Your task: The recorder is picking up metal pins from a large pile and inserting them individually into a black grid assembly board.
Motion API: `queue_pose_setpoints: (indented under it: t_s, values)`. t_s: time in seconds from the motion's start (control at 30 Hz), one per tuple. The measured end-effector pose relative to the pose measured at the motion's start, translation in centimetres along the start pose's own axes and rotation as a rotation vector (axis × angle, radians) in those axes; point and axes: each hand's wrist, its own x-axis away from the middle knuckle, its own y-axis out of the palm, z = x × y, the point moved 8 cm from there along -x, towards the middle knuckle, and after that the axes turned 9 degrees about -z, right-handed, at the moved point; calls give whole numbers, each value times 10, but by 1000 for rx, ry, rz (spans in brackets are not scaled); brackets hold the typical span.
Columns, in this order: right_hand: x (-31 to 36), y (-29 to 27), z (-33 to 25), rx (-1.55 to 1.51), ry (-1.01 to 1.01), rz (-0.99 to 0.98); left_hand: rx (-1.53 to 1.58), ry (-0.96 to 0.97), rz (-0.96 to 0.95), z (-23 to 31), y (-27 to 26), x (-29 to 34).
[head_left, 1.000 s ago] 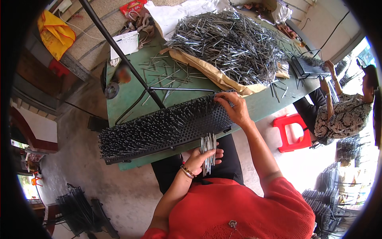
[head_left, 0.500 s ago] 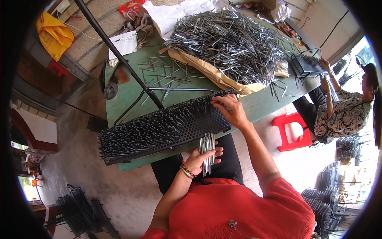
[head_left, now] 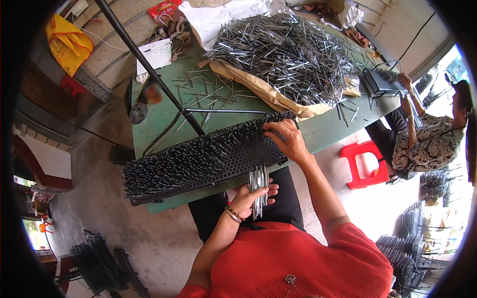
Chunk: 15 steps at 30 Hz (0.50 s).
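metal strips (head_left: 258,201) across l hand (head_left: 243,200), r fingers (head_left: 276,127) bent

The head fisheye looks down on the hands (head_left: 289,139).

No words legible from here: marks blur on the sheet (head_left: 155,53) at the table's (head_left: 330,131) far-left corner, the red packet (head_left: 164,9) by its far edge, the yellow bag (head_left: 69,43) leftward.
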Motion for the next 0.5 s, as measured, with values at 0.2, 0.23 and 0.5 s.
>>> queue_pose_setpoints:
  t_s: [0.2, 0.23, 0.5]
  values:
    - [4, 4, 0, 30, -31, -10, -21, -4, 0, 2, 4, 1]
    - [4, 6, -1, 62, -50, -33, -26, -5, -11, 3, 7, 1]
    - [3, 9, -18, 138, -113, -62, -22, 7, -4, 2, 3, 0]
